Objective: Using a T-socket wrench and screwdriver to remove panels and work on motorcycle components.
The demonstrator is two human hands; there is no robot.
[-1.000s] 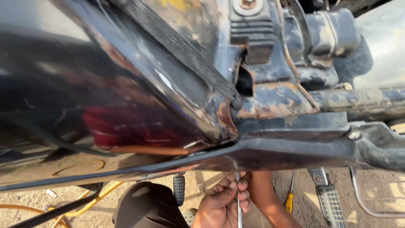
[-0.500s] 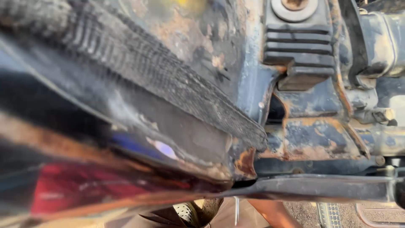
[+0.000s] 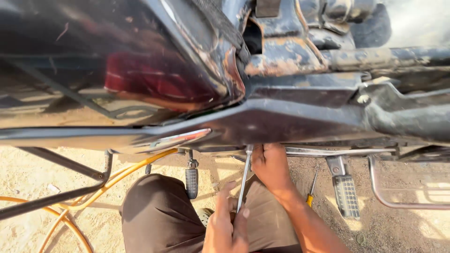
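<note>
I crouched beside a motorcycle, looking down over its dark, rusted frame [image 3: 300, 117] and glossy black side panel [image 3: 117, 70]. In my left hand [image 3: 227, 225] I held the lower end of a long metal rod tool [image 3: 243, 180], my fingers [image 3: 222, 201] curled and pressed together around it, pinching it near the bottom. The tool stood nearly upright, its top end reaching up under the edge of the frame. My right hand [image 3: 271, 166] was up beside the tool's upper part, just under the frame; the fingers were tucked out of sight there, so I could not tell whether that grip was closed on anything. My knee in brown trousers [image 3: 159, 215] sat below the hands. A black footpeg [image 3: 191, 180] hung to the left of the tool, another ribbed footpeg [image 3: 346, 194] to the right. A yellow-handled screwdriver [image 3: 311, 194] lay on the sandy ground [image 3: 28, 173] near my right forearm, and an orange hose [image 3: 117, 175] curved across the dirt on the left.
</note>
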